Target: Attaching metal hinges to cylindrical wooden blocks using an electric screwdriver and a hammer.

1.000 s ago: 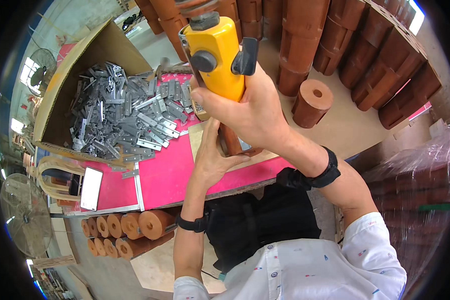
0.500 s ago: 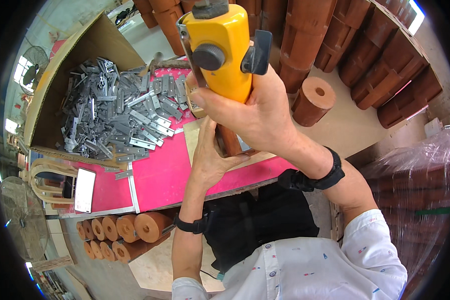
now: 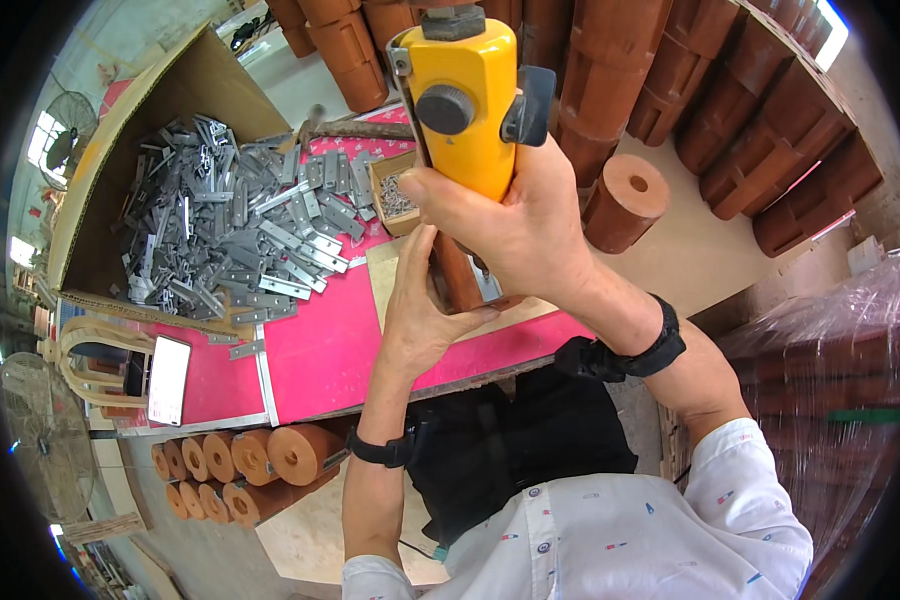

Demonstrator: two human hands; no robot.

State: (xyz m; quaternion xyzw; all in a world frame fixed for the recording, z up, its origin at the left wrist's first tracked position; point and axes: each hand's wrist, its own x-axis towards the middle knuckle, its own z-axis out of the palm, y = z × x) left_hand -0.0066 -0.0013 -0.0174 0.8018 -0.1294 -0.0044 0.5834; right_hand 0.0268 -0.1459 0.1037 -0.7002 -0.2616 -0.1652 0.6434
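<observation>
Seen from above, a yellow power screwdriver with dark knobs stands nearly upright in my right hand, whose fingers wrap round its body. Below it, my left hand grips a reddish-brown wooden piece at the table's near edge, thumb along the front and fingers along the left side. A shiny metal plate shows on the piece under my right hand. The tool's working tip is mostly hidden behind that hand.
A small box of screws sits just beyond my left hand. To the left, metal plates spill from a cardboard box onto the pink tabletop. A hammer lies behind. Brown cylinders stand at the right.
My right hand and the screwdriver have shifted slightly right, uncovering more of the screw box. My left hand stays on the wooden piece.
</observation>
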